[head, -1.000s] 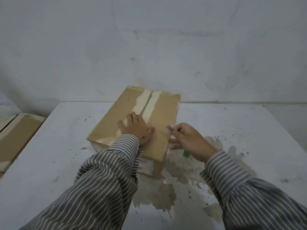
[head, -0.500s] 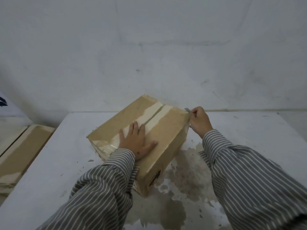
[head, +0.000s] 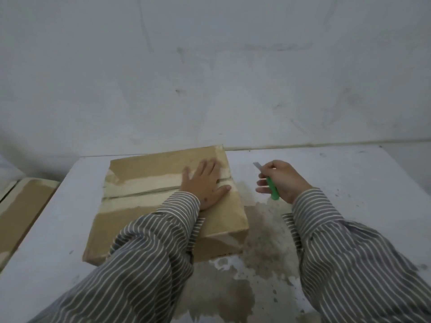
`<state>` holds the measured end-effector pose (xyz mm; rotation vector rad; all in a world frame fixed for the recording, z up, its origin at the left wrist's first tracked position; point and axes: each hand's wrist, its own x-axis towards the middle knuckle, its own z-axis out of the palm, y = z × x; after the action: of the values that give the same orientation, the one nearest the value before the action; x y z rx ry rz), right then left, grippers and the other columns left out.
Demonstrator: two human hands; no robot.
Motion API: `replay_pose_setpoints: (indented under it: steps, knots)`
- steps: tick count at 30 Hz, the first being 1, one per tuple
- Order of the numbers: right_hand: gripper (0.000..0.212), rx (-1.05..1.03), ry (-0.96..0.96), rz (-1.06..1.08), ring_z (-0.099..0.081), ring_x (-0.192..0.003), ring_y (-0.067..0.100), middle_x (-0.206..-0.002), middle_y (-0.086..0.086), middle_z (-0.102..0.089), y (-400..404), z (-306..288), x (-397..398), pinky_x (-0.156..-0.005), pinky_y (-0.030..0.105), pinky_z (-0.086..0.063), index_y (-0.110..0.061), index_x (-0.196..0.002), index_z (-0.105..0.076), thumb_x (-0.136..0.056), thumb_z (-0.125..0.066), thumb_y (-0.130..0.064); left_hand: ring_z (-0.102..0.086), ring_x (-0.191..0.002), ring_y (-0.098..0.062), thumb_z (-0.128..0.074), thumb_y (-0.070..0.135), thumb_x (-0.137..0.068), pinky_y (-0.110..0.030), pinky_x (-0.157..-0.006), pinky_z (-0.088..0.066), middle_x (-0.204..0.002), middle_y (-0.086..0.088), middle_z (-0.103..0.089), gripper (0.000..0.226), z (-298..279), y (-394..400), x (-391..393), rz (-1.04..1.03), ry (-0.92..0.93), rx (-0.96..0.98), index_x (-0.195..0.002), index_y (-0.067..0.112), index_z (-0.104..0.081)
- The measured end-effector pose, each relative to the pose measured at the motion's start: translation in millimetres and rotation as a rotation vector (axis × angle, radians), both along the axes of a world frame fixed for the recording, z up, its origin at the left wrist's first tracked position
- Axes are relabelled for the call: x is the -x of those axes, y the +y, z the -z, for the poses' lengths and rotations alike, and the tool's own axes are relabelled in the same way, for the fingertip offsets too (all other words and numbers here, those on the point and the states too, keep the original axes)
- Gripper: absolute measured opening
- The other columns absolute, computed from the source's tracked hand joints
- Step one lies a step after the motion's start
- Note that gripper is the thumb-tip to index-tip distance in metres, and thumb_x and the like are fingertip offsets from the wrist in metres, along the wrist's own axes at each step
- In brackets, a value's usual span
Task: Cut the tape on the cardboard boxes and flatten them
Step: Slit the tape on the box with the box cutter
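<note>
A brown cardboard box (head: 144,220) lies on the white table (head: 349,183), its pale taped seam (head: 149,185) running left to right across the top. My left hand (head: 205,183) presses flat on the box top near its right end, fingers spread over the seam. To the right of the box, above the table, my right hand (head: 284,180) grips a green utility knife (head: 271,187). Its grey blade (head: 257,165) points up and left, clear of the box.
Another cardboard box (head: 21,210) lies off the table's left edge, lower down. The tabletop has worn brown patches (head: 261,241) in front of and beside the box. A plain white wall stands right behind the table.
The box has turned under my left hand, so its seam now runs left to right. My right hand with the knife has come away from the box's far corner to the right.
</note>
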<state>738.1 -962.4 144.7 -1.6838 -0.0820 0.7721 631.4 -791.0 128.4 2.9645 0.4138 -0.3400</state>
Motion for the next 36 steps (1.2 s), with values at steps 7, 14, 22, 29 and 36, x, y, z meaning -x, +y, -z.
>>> replay_pose_setpoints:
  steps: [7, 14, 22, 29, 36]
  knots:
    - [0.019, 0.153, -0.285, -0.046, -0.057, -0.053, 0.018, -0.076, 0.005, -0.052, 38, 4, 13, -0.062, 0.047, -0.059, -0.009, -0.083, -0.054, -0.091, -0.062, -0.024, 0.014, -0.146, -0.017, -0.018, 0.058, -0.096, -0.058, -0.113, 0.003, -0.158, 0.004, 0.019, 0.073, 14, -3, 0, -0.021, -0.031, -0.051, -0.151, 0.02, 0.012]
    - [0.019, 0.214, -0.382, -0.063, -0.053, -0.044, 0.016, -0.071, 0.006, -0.057, 47, 8, 17, -0.052, 0.034, -0.051, -0.007, -0.085, -0.057, -0.091, -0.06, -0.026, 0.014, -0.146, -0.018, -0.016, 0.058, -0.096, -0.058, -0.113, 0.003, -0.158, 0.003, 0.019, 0.073, 15, -5, 1, -0.025, -0.037, -0.069, -0.151, 0.018, 0.012]
    - [0.017, 0.139, -0.243, -0.065, -0.044, -0.048, 0.017, -0.062, 0.006, -0.051, 45, 9, 19, -0.041, 0.023, -0.033, -0.01, -0.078, -0.054, -0.09, -0.062, -0.019, 0.015, -0.146, -0.018, -0.014, 0.057, -0.096, -0.059, -0.113, 0.003, -0.158, 0.002, 0.02, 0.073, 15, -6, 0, -0.019, -0.033, -0.074, -0.151, 0.018, 0.014]
    - [0.013, 0.181, -0.082, -0.148, -0.043, -0.065, 0.024, -0.07, 0.013, -0.053, 30, 3, 15, -0.048, 0.029, -0.026, -0.009, -0.078, -0.06, -0.088, -0.056, -0.001, 0.016, -0.146, -0.018, -0.015, 0.056, -0.097, -0.059, -0.113, 0.006, -0.158, 0.002, 0.021, 0.072, 17, -7, 0, -0.018, -0.039, -0.055, -0.151, 0.018, 0.014]
    - [0.016, 0.207, -0.022, -0.142, -0.041, -0.052, 0.018, -0.066, 0.012, -0.052, 18, 2, 24, -0.044, 0.025, -0.027, -0.008, -0.078, -0.059, -0.087, -0.053, 0.003, 0.017, -0.145, -0.018, -0.015, 0.056, -0.097, -0.058, -0.114, 0.006, -0.157, 0.003, 0.022, 0.071, 17, -10, 3, -0.009, -0.042, -0.05, -0.151, 0.019, 0.014]
